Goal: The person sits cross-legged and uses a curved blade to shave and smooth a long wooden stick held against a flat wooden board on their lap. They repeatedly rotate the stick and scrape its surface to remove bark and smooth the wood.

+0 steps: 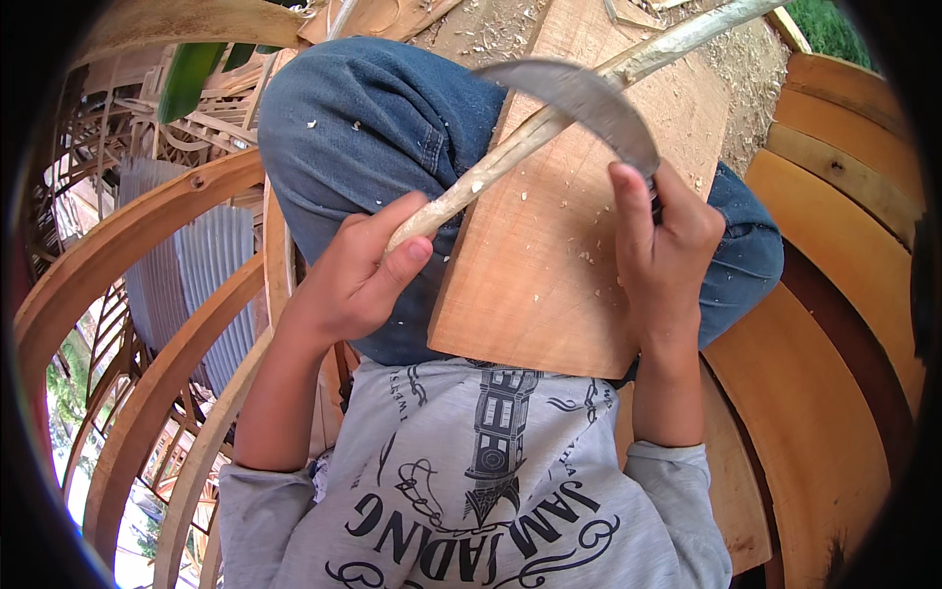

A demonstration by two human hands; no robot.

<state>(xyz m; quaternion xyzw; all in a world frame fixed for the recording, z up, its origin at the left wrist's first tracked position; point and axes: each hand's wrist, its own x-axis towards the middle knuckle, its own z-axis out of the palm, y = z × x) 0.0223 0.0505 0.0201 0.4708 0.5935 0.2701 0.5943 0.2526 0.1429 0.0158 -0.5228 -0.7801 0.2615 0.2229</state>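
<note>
A long pale peeled stick (496, 162) slants from lower left to upper right above my lap. My left hand (365, 265) is closed around its near end. The curved grey blade of a sickle (589, 103) crosses over the stick, its tip pointing left. My right hand (662, 236) grips the sickle's handle, which the fingers mostly hide. Beneath both lies a broad wooden board (549, 265) across my crossed legs in blue jeans (363, 128), with small shavings scattered on it.
Curved wooden ribs (147, 226) rise on the left, with corrugated metal sheets (216, 255) beyond them. Curved planks (805, 393) form a wall on the right. Wood shavings (491, 25) litter the surface ahead, and a green leaf (186, 79) hangs at the upper left.
</note>
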